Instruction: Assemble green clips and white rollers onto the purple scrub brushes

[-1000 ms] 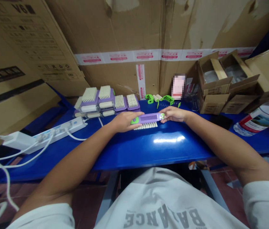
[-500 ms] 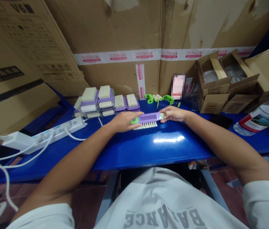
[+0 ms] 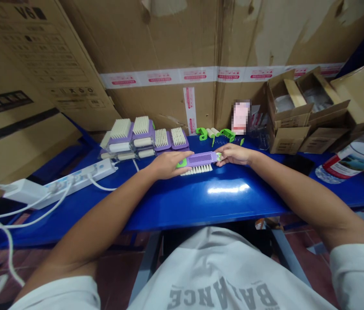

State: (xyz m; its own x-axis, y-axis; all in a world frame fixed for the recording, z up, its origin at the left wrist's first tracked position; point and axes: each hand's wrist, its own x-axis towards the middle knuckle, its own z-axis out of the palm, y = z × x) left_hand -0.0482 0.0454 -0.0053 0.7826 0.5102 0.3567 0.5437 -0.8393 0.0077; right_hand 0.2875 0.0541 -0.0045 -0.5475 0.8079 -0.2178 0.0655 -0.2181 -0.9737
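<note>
A long purple brush (image 3: 199,159) with green ends and pale bristles lies bristles-down on the blue table (image 3: 201,202). My left hand (image 3: 168,164) grips its left end, fingers wrapped round it. My right hand (image 3: 235,155) pinches the green cap at its right end. Both hands rest on the tabletop near the back.
Stacked purple brushes (image 3: 143,135) stand at the back left. Green clips and pale rollers (image 3: 216,133) lie behind the hands. A white power strip (image 3: 78,178) with cables lies at the left. Small open cartons (image 3: 298,112) and a labelled container (image 3: 353,161) are at the right. Big cardboard boxes (image 3: 185,51) form the back wall.
Almost nothing differs; my right fingers shifted slightly on the brush's green right end, and the brush stays in place.
</note>
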